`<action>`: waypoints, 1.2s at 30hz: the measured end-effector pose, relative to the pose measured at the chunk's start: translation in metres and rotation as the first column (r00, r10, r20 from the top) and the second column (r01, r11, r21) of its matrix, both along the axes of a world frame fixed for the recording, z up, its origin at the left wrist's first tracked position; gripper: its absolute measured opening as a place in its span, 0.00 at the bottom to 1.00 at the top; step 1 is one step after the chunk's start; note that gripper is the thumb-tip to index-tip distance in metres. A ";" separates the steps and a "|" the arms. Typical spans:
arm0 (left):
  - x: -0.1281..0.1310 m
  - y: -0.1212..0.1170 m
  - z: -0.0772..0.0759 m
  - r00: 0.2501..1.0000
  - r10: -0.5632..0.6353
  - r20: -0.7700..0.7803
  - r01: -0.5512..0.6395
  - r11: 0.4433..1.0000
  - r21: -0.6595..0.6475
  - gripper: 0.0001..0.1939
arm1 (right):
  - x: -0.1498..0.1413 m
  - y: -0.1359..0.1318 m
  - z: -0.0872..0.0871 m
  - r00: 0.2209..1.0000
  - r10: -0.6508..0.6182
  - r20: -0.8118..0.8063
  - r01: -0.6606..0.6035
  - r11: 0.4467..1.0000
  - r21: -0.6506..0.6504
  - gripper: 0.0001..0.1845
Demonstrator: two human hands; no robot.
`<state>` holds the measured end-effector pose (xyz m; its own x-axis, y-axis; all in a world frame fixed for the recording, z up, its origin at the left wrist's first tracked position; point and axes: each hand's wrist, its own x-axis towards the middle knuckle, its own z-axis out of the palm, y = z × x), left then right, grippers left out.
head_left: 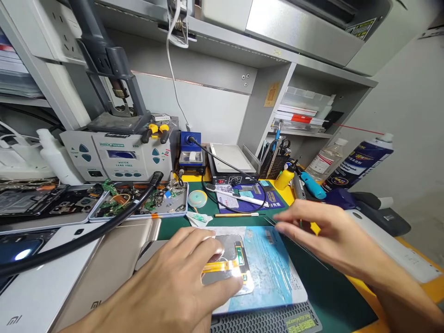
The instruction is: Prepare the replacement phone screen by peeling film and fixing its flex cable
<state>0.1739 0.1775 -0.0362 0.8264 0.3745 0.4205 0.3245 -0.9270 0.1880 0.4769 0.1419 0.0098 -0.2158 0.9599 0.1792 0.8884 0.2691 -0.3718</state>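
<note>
My left hand (180,277) presses over a phone screen assembly (227,245), its thumb at the lower right corner and its curled fingers along the left side. The assembly's grey back faces up, with an orange flex cable (220,267) across it and a bright glare near the thumb. Beneath lies a blue and white booklet or packet (270,268) with a shiny, wrinkled surface. Right of this, the thumb and index finger of my right hand (322,231) pinch thin tweezers (317,260) low over the green mat; the fingers partly cover them and are slightly blurred.
Left lie phone back covers (118,259) and a tray of circuit boards (173,203), crossed by a thick black hose (114,224). Behind are a rework station (121,157), a toothbrush (239,195) and a gold pen-like tool (237,215). Spray can (360,162) and bottle (326,159) stand right.
</note>
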 end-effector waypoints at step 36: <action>-0.002 -0.004 0.016 0.991 -0.032 -0.128 0.009 0.984 -0.180 0.11 | -0.071 -0.013 0.004 0.535 0.565 0.628 -0.674 0.734 -0.085 0.11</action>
